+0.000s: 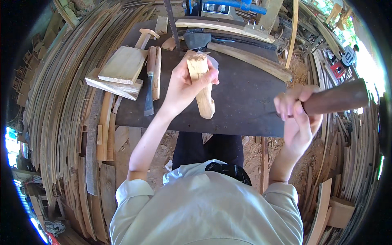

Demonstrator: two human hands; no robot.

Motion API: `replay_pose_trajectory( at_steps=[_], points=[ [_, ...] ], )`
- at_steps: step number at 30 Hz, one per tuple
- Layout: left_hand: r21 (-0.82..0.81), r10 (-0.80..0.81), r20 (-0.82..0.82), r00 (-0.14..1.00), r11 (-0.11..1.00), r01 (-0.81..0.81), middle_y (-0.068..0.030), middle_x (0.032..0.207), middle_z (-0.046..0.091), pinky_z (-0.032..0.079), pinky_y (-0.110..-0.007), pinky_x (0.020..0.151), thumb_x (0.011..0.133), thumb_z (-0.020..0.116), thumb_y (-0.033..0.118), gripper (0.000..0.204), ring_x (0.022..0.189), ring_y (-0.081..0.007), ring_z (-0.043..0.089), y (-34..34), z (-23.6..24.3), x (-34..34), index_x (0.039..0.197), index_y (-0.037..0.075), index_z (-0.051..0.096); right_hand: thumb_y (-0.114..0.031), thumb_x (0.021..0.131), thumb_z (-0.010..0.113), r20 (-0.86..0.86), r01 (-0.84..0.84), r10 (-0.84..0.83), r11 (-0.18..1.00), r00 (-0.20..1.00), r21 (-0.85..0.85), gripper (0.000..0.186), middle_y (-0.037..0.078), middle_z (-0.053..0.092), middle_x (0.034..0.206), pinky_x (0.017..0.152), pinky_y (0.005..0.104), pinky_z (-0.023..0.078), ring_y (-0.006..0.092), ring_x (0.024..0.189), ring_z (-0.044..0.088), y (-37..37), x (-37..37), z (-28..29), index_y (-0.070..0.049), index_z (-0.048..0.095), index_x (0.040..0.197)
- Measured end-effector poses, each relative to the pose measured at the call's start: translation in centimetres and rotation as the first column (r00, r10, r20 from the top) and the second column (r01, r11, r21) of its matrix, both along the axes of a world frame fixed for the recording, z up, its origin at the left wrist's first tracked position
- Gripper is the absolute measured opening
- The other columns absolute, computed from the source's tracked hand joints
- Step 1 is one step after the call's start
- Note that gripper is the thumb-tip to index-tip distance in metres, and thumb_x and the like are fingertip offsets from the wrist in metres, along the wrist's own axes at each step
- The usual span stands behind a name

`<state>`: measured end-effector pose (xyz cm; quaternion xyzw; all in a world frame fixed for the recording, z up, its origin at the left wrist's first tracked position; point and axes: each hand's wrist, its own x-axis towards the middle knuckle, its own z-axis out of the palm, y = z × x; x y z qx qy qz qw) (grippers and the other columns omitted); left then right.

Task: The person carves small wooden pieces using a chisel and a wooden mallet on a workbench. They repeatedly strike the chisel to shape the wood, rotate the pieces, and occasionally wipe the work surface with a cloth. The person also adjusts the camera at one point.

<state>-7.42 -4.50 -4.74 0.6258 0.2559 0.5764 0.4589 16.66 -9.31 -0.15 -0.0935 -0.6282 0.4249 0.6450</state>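
Note:
Over the dark bench, my left hand [187,79] is closed around a short, pale wood block [203,96] with a rough, chipped top and a notched lower end. The thumb lies across its face. Off to the right of the bench top, my right hand [300,118] grips a tool with a thick, dark brown cylindrical wooden part [337,99] that sticks out to the right. The tool's other end is hidden or blurred, so its kind is unclear. To the left of my left hand lies a wide-bladed chisel [149,96] with a brown wooden handle.
Stacked pale boards [123,65] rest at the bench's left. Along its far side are a curved wood piece [255,61], an upright saw blade [171,22] and a blue clamp-like tool [241,5]. Long timber strips [65,81] fill the left. A person [349,55] is far right.

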Motion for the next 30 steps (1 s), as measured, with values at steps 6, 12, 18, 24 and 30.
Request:
replay_pose_trajectory(
  at_steps=[6,12,18,24,30],
  points=[
    [0.043,0.042,0.108,0.993,0.998,-0.047,-0.0070,0.078,0.055,0.047,-0.028,0.067,0.097,0.044,0.030,0.029,0.071,-0.0150,0.057,0.0,0.1,1.5,0.091,0.002,0.050,-0.012,0.090,0.056,0.023,0.048,-0.047,0.998,0.999,-0.047,0.014,0.006,0.053,0.070,0.059,0.0274,0.044,0.0120,0.063,0.050,1.4,-3.8,0.1,0.002,0.052,0.089],
    [0.162,0.005,0.212,0.977,0.986,-0.040,-0.0012,0.081,0.055,0.041,-0.020,0.060,0.096,0.050,0.029,0.026,0.069,-0.0060,0.051,0.7,-0.3,3.6,0.088,0.005,0.055,-0.009,0.091,0.054,-0.080,0.153,-0.142,0.978,0.987,0.145,0.012,0.006,0.055,0.074,0.065,0.0261,0.046,0.0111,0.068,0.051,3.8,-5.8,1.7,0.001,0.053,0.084],
    [0.170,0.026,0.130,0.991,0.984,-0.048,0.0007,0.078,0.052,0.037,-0.020,0.060,0.094,0.055,0.023,0.021,0.067,-0.0037,0.045,-0.4,-0.5,4.6,0.088,0.003,0.055,-0.006,0.089,0.055,0.015,0.131,-0.137,0.968,0.990,0.212,0.007,0.005,0.053,0.073,0.060,0.0249,0.042,0.0100,0.064,0.047,4.3,-6.6,3.4,-0.001,0.053,0.085],
    [0.177,0.038,0.130,0.991,0.982,-0.061,-0.0016,0.079,0.052,0.039,-0.023,0.065,0.096,0.049,0.029,0.028,0.071,-0.0071,0.047,-0.5,-0.4,4.3,0.088,0.003,0.053,-0.006,0.090,0.052,0.133,0.090,-0.117,0.976,0.984,0.198,0.011,0.005,0.045,0.070,0.058,0.0300,0.038,0.0123,0.062,0.041,4.6,-7.3,3.1,-0.005,0.042,0.084],
    [0.155,0.088,0.108,0.990,0.982,-0.105,-0.0030,0.081,0.052,0.039,-0.023,0.066,0.097,0.045,0.033,0.032,0.072,-0.0086,0.047,-1.1,-0.1,3.9,0.088,0.002,0.051,-0.006,0.089,0.053,0.116,0.070,-0.100,0.970,0.988,0.233,0.012,0.005,0.046,0.070,0.057,0.0289,0.038,0.0113,0.061,0.041,4.7,-7.9,3.4,-0.004,0.042,0.083]
  ],
)
